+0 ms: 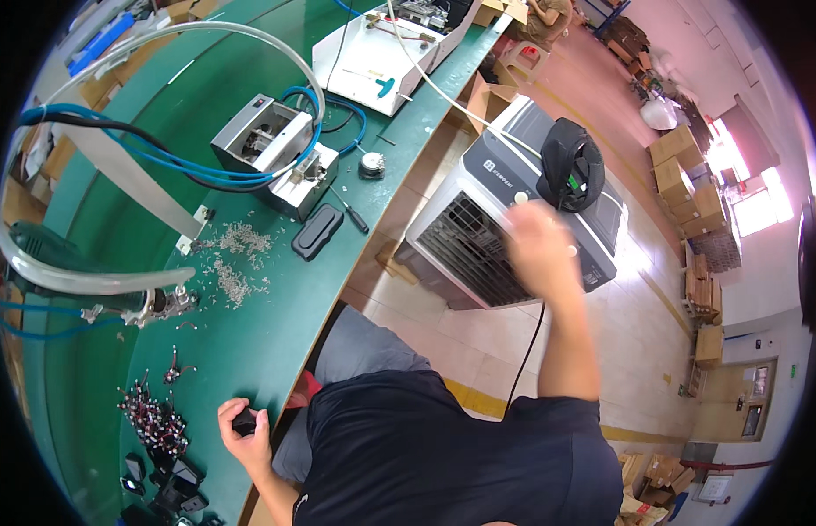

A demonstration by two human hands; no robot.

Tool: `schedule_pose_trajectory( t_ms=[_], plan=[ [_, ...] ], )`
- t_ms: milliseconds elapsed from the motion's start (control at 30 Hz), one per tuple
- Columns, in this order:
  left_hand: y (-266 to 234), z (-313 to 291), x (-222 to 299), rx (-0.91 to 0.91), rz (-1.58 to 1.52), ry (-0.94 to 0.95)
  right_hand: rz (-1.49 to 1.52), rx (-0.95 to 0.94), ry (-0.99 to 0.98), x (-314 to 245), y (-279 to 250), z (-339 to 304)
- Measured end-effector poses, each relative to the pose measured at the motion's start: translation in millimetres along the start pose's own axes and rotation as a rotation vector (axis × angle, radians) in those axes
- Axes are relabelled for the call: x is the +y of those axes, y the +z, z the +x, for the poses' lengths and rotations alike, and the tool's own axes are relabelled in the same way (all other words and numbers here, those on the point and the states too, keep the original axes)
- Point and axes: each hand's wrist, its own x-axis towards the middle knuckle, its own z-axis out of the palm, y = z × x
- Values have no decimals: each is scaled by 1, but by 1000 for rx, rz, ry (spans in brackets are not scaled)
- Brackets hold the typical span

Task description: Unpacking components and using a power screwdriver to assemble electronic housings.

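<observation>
Over the green workbench's front edge, my left hand is closed on a small black plastic part, its fingers curled round it. My right hand is lifted out to the right, in front of the grey-and-white air cooler. Motion smears its fingers, so I cannot tell what they hold or whether they touch the cooler's knobs. To the left of my left hand lies a heap of small parts with red and black wires. Several black plastic housings are piled just below that heap.
Small loose screws are scattered on the bench near a black oblong case and a screwdriver. A metal feeder machine with blue hoses stands behind. A hose-fed tool reaches in from the left. Some black headgear rests on the cooler.
</observation>
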Motion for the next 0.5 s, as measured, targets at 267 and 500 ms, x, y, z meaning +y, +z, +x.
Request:
schedule_pose_trajectory(
  t_ms=[267,500],
  plan=[
    [1,-2,9,47,12,-9,-321,-1178,-274,25,309,2],
    [3,-1,11,38,36,-30,1207,-215,1070,141,374,-39]
  ],
)
